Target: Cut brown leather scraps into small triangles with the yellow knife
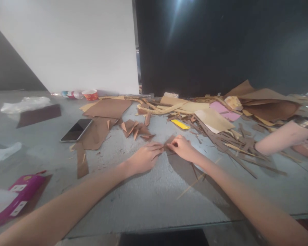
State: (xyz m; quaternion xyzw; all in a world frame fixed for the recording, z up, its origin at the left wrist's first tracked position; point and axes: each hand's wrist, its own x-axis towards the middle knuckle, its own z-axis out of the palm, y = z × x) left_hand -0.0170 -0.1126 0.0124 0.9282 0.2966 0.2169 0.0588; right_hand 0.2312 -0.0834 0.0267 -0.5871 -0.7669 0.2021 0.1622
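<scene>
A small piece of brown paper point(168, 140) lies on the grey table between my two hands. My left hand point(149, 156) rests palm down, its fingers close together and their tips at the paper's left edge. With thumb and fingers pinched, my right hand point(181, 147) holds the right part of the same paper. Just beyond my left hand sits a pile of folded brown paper pieces point(136, 130). A yellow cutter point(180, 124) lies beyond my right hand.
A phone point(77, 130) rests beside brown sheets point(106, 108) at the left. Nearer on that side is a magenta case point(28, 191). Paper strips and scraps point(220, 140) spread over the right, where another person's forearm point(284, 137) reaches in. Panels stand behind.
</scene>
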